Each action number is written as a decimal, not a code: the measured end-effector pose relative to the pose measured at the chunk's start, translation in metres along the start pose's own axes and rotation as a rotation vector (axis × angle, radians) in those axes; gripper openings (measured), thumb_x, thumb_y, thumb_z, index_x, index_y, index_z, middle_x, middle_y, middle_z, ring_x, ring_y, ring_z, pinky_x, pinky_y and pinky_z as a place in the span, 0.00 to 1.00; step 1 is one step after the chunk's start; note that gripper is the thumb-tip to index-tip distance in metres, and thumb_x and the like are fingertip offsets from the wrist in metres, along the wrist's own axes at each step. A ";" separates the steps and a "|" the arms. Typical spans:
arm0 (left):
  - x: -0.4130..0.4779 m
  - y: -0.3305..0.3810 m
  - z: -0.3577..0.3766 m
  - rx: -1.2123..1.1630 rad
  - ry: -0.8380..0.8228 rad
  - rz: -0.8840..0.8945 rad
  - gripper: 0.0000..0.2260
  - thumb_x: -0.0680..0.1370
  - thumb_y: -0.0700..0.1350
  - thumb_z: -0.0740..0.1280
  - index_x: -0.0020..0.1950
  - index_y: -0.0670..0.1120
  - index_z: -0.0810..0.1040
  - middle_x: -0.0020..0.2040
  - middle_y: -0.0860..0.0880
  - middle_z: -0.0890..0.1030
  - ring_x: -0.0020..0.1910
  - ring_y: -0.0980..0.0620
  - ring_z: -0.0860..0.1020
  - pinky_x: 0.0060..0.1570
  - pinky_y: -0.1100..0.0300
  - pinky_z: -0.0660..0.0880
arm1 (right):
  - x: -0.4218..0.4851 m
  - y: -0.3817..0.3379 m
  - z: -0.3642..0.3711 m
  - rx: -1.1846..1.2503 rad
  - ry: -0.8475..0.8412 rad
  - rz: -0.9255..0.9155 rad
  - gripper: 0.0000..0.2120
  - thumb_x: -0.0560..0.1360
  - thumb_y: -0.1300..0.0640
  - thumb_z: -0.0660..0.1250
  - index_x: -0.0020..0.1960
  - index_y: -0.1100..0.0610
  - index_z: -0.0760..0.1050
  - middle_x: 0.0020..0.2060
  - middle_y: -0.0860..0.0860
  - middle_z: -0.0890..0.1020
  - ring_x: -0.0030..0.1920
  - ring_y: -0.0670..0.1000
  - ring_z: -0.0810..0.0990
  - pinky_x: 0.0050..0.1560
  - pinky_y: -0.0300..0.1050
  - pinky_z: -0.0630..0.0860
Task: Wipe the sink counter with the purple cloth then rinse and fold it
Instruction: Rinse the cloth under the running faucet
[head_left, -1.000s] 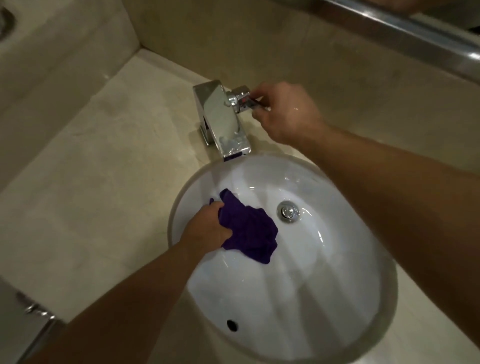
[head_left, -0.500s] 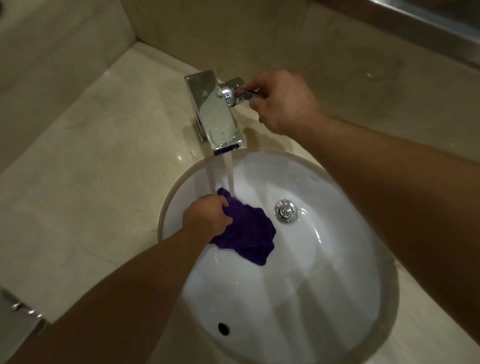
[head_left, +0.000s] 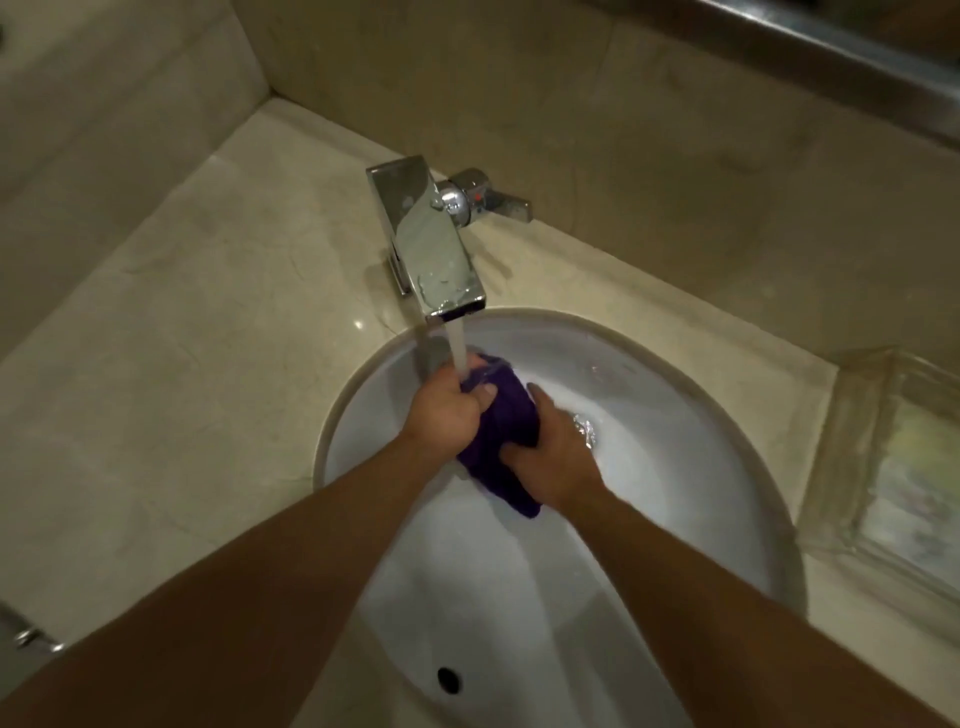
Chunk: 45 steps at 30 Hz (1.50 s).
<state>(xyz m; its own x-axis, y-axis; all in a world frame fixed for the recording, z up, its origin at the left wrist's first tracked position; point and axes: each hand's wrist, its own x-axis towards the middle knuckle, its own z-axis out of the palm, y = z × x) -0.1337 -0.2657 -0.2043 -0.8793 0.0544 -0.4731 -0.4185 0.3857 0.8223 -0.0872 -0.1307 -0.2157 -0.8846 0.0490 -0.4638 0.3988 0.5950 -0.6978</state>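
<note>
The purple cloth (head_left: 504, 436) is bunched up inside the white oval sink (head_left: 675, 467), directly under the water running from the chrome faucet (head_left: 434, 249). My left hand (head_left: 444, 413) grips the cloth's upper end, where the stream lands. My right hand (head_left: 553, 457) grips its lower right part. The cloth's tail hangs out below between my wrists. The drain is hidden behind my right hand. The beige stone counter (head_left: 197, 332) surrounds the basin.
The faucet's side lever (head_left: 501, 200) points right, near the back wall. A glass block (head_left: 893, 467) stands on the counter at the right of the basin. The overflow hole (head_left: 448, 678) shows on the sink's near wall. A metal handle (head_left: 34, 636) is at the lower left edge.
My right hand left the faucet lever and came down into the sink onto the cloth. Water started running, and my left hand raised the cloth under the stream.
</note>
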 end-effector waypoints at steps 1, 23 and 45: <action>0.000 0.007 -0.001 -0.032 -0.019 0.046 0.10 0.79 0.37 0.66 0.53 0.52 0.77 0.50 0.50 0.80 0.53 0.48 0.78 0.61 0.49 0.76 | 0.000 0.006 0.006 0.071 -0.038 0.016 0.32 0.67 0.62 0.71 0.70 0.50 0.68 0.54 0.49 0.80 0.55 0.52 0.79 0.48 0.34 0.75; 0.039 -0.070 0.014 0.672 0.152 0.554 0.19 0.81 0.47 0.52 0.66 0.48 0.77 0.61 0.49 0.80 0.60 0.50 0.77 0.63 0.51 0.71 | 0.066 -0.012 0.072 0.445 0.491 0.224 0.12 0.79 0.45 0.62 0.43 0.50 0.65 0.34 0.48 0.77 0.35 0.49 0.76 0.32 0.35 0.66; -0.001 -0.042 0.019 -0.098 0.627 0.188 0.07 0.82 0.48 0.60 0.51 0.61 0.74 0.54 0.54 0.78 0.54 0.53 0.77 0.59 0.49 0.75 | 0.045 0.004 0.023 0.934 0.270 0.136 0.17 0.67 0.61 0.64 0.55 0.48 0.70 0.44 0.52 0.79 0.43 0.52 0.79 0.44 0.50 0.77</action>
<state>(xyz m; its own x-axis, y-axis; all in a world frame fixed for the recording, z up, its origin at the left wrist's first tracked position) -0.1110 -0.2641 -0.2444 -0.8929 -0.4449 -0.0690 -0.2375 0.3351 0.9118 -0.1201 -0.1449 -0.2524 -0.7960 0.3211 -0.5131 0.4296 -0.2974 -0.8526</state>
